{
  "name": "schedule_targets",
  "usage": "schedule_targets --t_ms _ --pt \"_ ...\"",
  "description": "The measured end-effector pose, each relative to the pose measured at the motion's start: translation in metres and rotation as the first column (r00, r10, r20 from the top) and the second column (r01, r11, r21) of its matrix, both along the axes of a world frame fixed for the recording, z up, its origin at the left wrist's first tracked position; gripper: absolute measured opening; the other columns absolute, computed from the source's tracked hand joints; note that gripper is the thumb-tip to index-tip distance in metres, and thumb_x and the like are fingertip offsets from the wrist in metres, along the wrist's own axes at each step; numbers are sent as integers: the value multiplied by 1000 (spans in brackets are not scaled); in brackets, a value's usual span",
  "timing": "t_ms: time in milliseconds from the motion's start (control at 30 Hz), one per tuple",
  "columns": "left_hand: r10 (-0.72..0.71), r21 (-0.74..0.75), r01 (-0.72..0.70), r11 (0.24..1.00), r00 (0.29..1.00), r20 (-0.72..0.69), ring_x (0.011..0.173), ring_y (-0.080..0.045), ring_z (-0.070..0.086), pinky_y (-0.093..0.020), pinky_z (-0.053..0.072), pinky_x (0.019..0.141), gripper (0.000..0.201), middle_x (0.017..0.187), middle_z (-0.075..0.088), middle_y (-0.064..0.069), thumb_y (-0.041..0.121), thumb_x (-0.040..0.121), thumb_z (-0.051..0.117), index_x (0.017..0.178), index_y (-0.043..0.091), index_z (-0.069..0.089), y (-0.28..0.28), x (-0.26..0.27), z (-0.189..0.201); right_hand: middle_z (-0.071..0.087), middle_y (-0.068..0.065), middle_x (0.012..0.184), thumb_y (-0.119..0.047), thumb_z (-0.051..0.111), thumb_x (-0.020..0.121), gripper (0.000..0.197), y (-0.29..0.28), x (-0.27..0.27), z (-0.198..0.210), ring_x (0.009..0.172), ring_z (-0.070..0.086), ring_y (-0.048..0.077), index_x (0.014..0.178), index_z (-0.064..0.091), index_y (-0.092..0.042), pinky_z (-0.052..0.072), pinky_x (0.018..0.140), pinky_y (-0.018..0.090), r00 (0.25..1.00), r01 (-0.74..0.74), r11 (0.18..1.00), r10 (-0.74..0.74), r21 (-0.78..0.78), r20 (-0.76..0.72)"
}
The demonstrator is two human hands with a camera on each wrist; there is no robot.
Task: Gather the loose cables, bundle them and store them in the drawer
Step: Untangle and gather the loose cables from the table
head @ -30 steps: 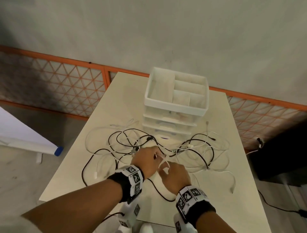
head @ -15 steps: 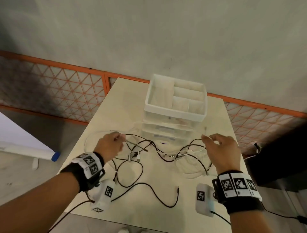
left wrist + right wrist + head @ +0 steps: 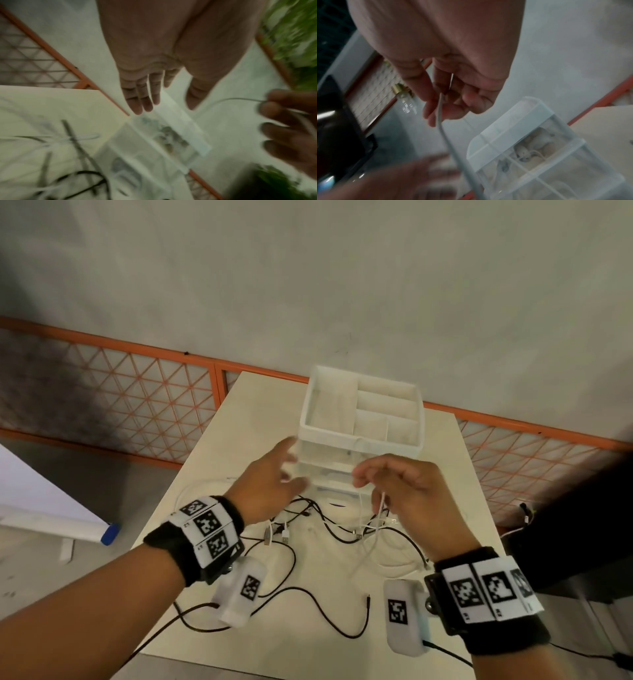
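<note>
Half a second back the two hands were spread wide, stretching a cable out between them over the tangle; now they have come in close together and lifted up in front of the drawer unit (image 3: 359,436). The right hand (image 3: 407,491) pinches a thin white cable (image 3: 381,508) between thumb and fingertips, and the cord hangs from that pinch down into the heap on the table (image 3: 219,446); the right wrist view shows the same cord (image 3: 448,136) running out from under the curled fingers. The left hand (image 3: 270,484) has let go: its fingers (image 3: 142,100) are straight and a little spread, holding nothing, reaching toward the right hand and the loop it holds. To me that reads as the start of coiling, with one end fixed in the right hand and the left about to draw in the next length. Everything else is still to do. The black cables (image 3: 308,604) and the other white ones lie loose and crossed over each other on the table in front of the unit, and I see no drawer pulled out, though the wrist views are too blurred to be sure.
</note>
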State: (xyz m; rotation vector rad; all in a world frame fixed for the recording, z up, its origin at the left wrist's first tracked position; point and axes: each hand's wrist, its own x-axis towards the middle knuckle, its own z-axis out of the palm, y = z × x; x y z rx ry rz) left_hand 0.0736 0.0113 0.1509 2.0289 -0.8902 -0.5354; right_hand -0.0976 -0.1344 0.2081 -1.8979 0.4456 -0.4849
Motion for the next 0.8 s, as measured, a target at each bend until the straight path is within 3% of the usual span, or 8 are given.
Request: schedule_targets --t_ms 67,133,200,267,333,433,633,800 --pt "-202 -138 202 970 979 11 127 -6 44 -22 40 101 86 144 39 12 27 83 75 151 37 22 -18 -22 24 76 -7 84 6 53 91 39 14 10 0 55 56 6 89 77 -24 44 57 20 996 -82 987 76 -139 -50" --pt "-259 -229 274 934 961 93 124 -4 48 -17 39 99 54 138 51 8 17 85 73 131 32 51 -35 -37 22 75 -7 85 12 48 89 47 21 16 9 65 63 2 101 75 -25 45 65 14 995 -99 970 98 -223 -14" --pt "-90 -198 96 976 995 38 99 -10 62 -15 43 81 13 111 70 6 19 95 57 101 25 68 -41 -40 13 75 -7 88 12 46 92 54 18 11 24 59 60 12 118 68 -29 47 60 24 994 -58 977 75 -204 77" --pt "64 -129 -71 989 996 -57 83 -17 65 -10 42 67 29 85 74 6 22 100 44 82 19 67 -35 -33 -9 77 -7 89 12 47 92 57 4 0 36 56 53 38 123 63 -33 47 53 40 985 62 979 -28 -195 171" --pt "123 -123 -159 980 958 -258 78 -27 69 -22 47 69 34 66 69 1 25 102 40 79 15 62 -22 -22 -24 78 -7 90 10 50 92 52 -18 -14 40 58 58 34 120 65 -31 50 54 38 958 245 947 -202 -208 205" --pt "164 -101 -252 962 836 -523 58 -25 64 -38 53 65 40 48 50 -2 35 104 37 89 7 62 1 -11 -26 77 -7 95 -5 59 91 30 -55 -34 29 73 66 6 109 73 -24 54 69 24 879 458 828 -475 -323 30" --pt "113 -63 -147 987 921 -373 48 -13 22 -24 21 47 36 53 27 4 43 90 63 82 8 69 29 11 -14 74 10 108 -33 60 90 23 -89 -50 -8 105 63 36 99 78 -23 50 90 39 574 620 662 -748 -421 -333" --pt "16 -60 -45 997 909 -416 59 -17 21 -27 23 54 54 62 25 3 65 85 52 86 16 75 29 0 -21 74 3 91 -31 57 95 18 -100 -30 18 63 62 19 99 69 -18 51 68 36 788 614 789 -612 20 -57"
